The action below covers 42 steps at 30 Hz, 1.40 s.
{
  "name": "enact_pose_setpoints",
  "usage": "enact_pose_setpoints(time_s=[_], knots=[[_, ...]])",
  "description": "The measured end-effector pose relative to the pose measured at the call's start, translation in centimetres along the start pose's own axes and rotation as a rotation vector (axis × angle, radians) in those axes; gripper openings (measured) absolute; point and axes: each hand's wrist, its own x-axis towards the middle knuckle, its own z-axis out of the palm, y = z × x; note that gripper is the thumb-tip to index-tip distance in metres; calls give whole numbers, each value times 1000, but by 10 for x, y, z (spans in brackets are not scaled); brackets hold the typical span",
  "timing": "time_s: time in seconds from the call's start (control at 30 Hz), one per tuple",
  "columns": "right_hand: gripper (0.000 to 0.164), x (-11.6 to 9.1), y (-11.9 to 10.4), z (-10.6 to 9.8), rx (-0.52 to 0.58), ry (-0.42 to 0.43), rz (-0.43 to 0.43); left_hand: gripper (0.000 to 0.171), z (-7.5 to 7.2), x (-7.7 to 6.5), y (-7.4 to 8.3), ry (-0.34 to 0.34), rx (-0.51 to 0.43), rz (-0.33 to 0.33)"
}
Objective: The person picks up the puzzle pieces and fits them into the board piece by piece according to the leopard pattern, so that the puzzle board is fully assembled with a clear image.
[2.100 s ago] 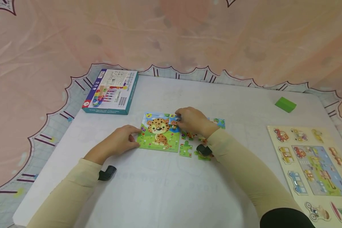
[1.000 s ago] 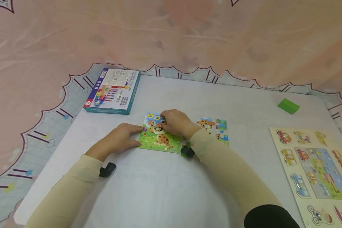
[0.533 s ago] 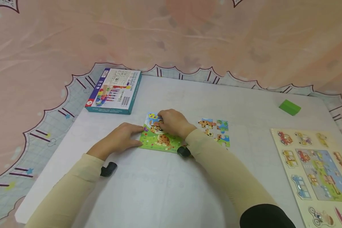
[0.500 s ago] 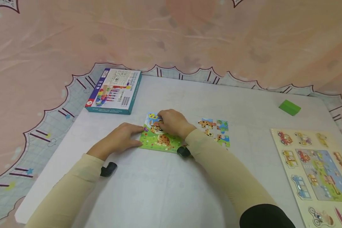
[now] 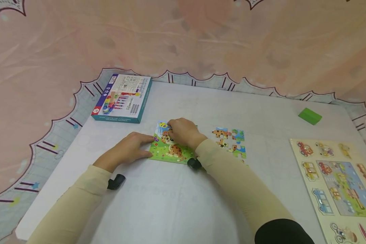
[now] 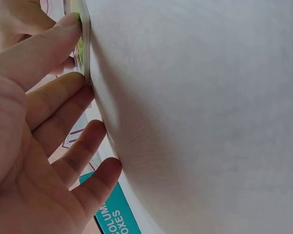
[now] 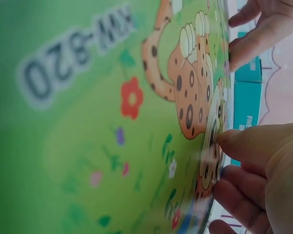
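A leopard picture board [image 5: 161,155] lies on the white table, green below and blue sky at its top left. My left hand [image 5: 128,148] touches the board's left edge with thumb and fingertips. In the left wrist view the left hand's fingers [image 6: 63,114] are extended and spread along that edge. My right hand [image 5: 186,132] is over the board's upper part, pinching a jigsaw piece [image 5: 166,131] with leopard ear and sky against its top-left corner. In the right wrist view the right thumb [image 7: 244,141] meets the leopard's head; the piece itself is mostly hidden.
Several loose jigsaw pieces [image 5: 222,132] lie right of the board. A flat teal-edged box [image 5: 126,98] sits at the back left. At the back right is a green block [image 5: 310,116], and a vehicle peg puzzle [image 5: 338,149] lies at the right edge.
My right hand has carried the jigsaw piece left from the board's right side to its top-left corner, inching left lately. The left hand has kept its place at the edge.
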Motion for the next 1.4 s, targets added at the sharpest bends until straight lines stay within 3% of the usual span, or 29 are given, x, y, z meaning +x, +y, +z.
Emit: enact_pose_setpoints(time_s=[0.57, 1.4], knots=[[42, 2, -4, 1, -46, 10, 11, 61, -1, -1, -1, 4, 10, 9], [45, 6, 5, -2, 128, -29, 45, 60, -1, -3, 0, -1, 11, 7]])
